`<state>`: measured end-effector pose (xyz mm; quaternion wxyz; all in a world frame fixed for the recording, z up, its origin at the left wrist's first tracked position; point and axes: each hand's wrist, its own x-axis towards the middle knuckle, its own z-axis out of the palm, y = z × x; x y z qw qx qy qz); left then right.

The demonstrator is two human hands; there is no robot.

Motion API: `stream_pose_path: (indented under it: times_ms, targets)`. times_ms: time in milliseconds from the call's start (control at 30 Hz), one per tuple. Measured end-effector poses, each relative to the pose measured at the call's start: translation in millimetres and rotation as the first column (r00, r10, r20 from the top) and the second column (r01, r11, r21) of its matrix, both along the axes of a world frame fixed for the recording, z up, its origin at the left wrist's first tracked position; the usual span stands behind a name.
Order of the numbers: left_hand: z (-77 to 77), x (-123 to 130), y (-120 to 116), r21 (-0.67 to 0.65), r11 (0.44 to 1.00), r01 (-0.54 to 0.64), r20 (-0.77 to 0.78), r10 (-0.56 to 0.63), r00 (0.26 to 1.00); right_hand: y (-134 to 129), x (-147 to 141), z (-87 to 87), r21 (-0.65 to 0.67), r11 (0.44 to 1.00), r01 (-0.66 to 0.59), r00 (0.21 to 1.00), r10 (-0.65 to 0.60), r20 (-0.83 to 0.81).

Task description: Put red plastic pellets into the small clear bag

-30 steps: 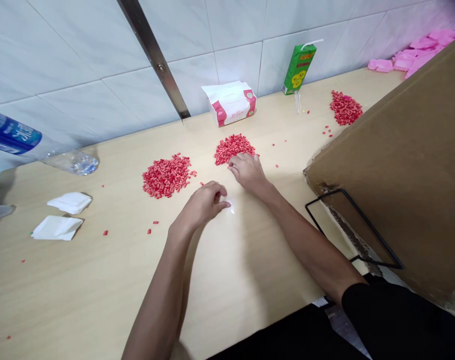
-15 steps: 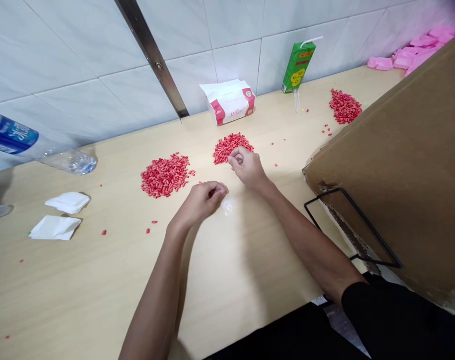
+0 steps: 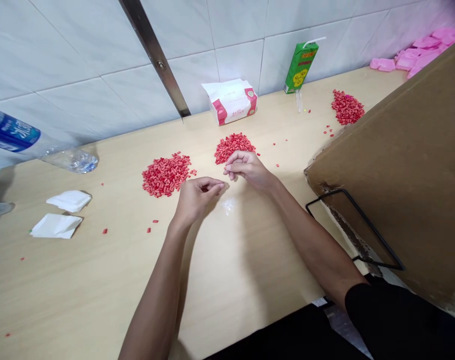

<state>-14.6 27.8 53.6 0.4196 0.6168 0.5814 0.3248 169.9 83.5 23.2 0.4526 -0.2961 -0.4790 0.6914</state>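
Observation:
My left hand is closed in a pinch, thumb against index finger, just above the table; whatever sits between the tips is too small to name. Close by on the right, my right hand pinches what looks like a small red piece at its fingertips. Behind that hand lies a heap of small red pieces, partly covered by the fingers. A larger red heap spreads out beyond my left hand. Below the fingertips, a few small clear bits rest on the tabletop.
A tissue pack and green drink carton stand by the tiled wall. To the right, a big cardboard box with a black wire handle blocks the side. A plastic bottle and folded tissues lie left.
My right hand has drawn back from the red heap toward my left hand, with its fingertips lower. The left hand has turned slightly, its thumb and finger now straighter.

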Motion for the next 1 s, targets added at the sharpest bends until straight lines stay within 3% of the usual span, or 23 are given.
stream_pose_path:
  times_ms: [233,600,867,1000]
  targets:
    - [-1.9,0.2,-0.2,0.088,0.995,0.048,-0.063,-0.043,0.997,-2.3,1.4,1.4,-0.02,0.989,-0.146,0.989,0.146,0.006]
    - [-0.9,4.1,1.2,-0.043,0.999,0.015,0.326,0.0,0.945,-1.5,3.9,3.4,-0.061,0.995,-0.076,0.997,0.076,0.005]
    - [-1.1,2.8,3.4,-0.05,0.998,-0.039,0.404,0.056,0.913,-0.9,4.6,2.7,-0.078,0.995,-0.062,0.998,0.062,-0.01]
    - [0.3,2.1,3.8,-0.115,0.993,-0.011,0.47,0.065,0.88,-0.2,5.2,0.9,-0.072,0.996,-0.051,0.998,0.05,-0.025]
